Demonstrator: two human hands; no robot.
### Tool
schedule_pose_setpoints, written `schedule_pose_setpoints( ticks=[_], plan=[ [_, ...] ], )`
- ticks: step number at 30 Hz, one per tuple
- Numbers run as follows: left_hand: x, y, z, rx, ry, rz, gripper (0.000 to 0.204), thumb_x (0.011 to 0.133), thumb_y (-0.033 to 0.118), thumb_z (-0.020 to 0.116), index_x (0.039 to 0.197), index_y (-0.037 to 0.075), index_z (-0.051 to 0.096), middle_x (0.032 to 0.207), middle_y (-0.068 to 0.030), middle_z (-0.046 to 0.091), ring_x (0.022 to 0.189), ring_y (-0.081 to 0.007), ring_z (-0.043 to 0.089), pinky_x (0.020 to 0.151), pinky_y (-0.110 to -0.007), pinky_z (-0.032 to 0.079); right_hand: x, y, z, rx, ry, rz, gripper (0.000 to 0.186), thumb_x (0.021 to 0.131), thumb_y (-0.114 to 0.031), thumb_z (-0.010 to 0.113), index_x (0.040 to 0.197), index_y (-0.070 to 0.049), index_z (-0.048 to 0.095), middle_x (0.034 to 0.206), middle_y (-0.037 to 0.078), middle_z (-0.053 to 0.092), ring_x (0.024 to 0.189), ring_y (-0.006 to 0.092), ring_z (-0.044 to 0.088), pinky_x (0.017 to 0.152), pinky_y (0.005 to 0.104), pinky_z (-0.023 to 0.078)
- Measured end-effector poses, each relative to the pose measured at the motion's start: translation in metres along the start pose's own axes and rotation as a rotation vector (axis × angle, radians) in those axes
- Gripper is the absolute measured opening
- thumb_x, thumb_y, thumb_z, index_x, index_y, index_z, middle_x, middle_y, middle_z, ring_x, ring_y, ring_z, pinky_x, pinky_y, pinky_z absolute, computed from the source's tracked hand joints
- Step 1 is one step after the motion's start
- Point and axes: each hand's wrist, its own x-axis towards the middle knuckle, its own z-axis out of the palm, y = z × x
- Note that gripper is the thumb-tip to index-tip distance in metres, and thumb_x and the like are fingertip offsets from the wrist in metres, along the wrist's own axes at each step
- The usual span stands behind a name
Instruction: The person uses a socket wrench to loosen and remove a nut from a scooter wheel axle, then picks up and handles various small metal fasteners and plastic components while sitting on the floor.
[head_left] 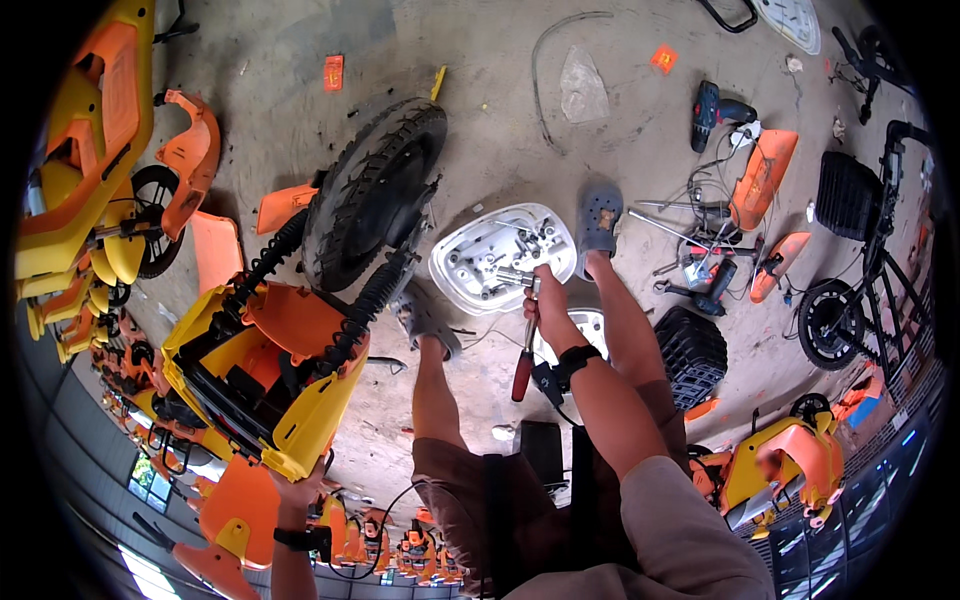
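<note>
Bracing, I'd judge, the near edge of the yellow body section [325, 425], my left hand [298, 487] touches it low down, probably to steady it; fingers partly hidden on my feed, can't tell how tightly they close. To its right and farther out, my right hand [545, 305] is wrapped around a red-handled socket wrench [522, 375], handle end near, socket end pointing left over the white tray [438, 265]. Black basket [690, 355] well right. Coil springs [362, 325] run far from the tilted body section toward the knobby wheel [365, 190], seemingly keeping both aligned. Tray lies between the shoes [600, 218], metal parts [527, 240] inside, likely so they stay together. Far right: orange panel [766, 180], then cordless drill [706, 112], apparently laid aside.
</note>
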Motion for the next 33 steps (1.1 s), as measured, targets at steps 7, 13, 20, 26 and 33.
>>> schedule_pose_setpoints(
  ticks=[7, 13, 20, 26, 33],
  plan=[
    [0.016, -0.029, -0.052, 0.103, -0.042, -0.107, 0.047, 0.073, -0.005, 0.071, 0.116, 0.0, 0.052, 0.105, -0.0084, 0.062, 0.092, -0.0175, 0.061, 0.08, -0.03, 0.05, 0.122, 0.119, -0.031, -0.342, 0.324, -0.228, 0.027, 0.075, -0.026, 0.068, 0.071, -0.005, 0.051, 0.053, 0.002, 0.046, 0.037, 0.0123, 0.043, 0.033, 0.0272, 0.032],
    [-0.004, -0.043, -0.062, 0.371, -0.114, -0.187, 0.047, 0.074, -0.004, 0.07, 0.117, 0.0, 0.051, 0.107, -0.0087, 0.061, 0.094, -0.0174, 0.061, 0.081, -0.03, 0.049, 0.176, 0.18, -0.038, -0.769, 0.539, -0.305, 0.04, 0.07, -0.038, 0.057, 0.072, 0.001, 0.068, 0.077, 0.024, 0.064, 0.076, 0.0401, 0.061, 0.078, 0.0429, 0.047],
    [0.004, -0.05, -0.044, 0.519, -0.175, -0.278, 0.046, 0.076, -0.003, 0.068, 0.118, 0.0, 0.05, 0.109, -0.0088, 0.06, 0.095, -0.0173, 0.06, 0.081, -0.029, 0.049, 0.215, 0.177, -0.004, -0.956, 0.411, -0.333, 0.044, 0.072, -0.04, 0.059, 0.088, 0.0, 0.067, 0.091, 0.024, 0.065, 0.09, 0.04, 0.061, 0.081, 0.0439, 0.047],
    [0.01, -0.053, -0.04, 0.558, -0.204, -0.3, 0.045, 0.077, -0.002, 0.067, 0.119, 0.0, 0.05, 0.11, -0.0089, 0.059, 0.096, -0.0172, 0.06, 0.08, -0.029, 0.049, 0.224, 0.199, 0.014, -0.847, 0.558, -0.485, 0.05, 0.067, -0.042, 0.072, 0.09, 0.002, 0.065, 0.08, 0.019, 0.065, 0.079, 0.0364, 0.062, 0.073, 0.0411, 0.049],
    [0.014, -0.057, -0.043, 0.585, -0.232, -0.28, 0.044, 0.079, -0.001, 0.065, 0.12, -0.001, 0.049, 0.112, -0.009, 0.058, 0.097, -0.0171, 0.059, 0.08, -0.029, 0.049, 0.213, 0.224, 0.008, -0.836, 0.667, -0.862, 0.038, 0.075, -0.029, 0.071, 0.098, -0.005, 0.053, 0.095, 0.014, 0.053, 0.092, 0.0346, 0.053, 0.08, 0.0424, 0.044]
  ],
)
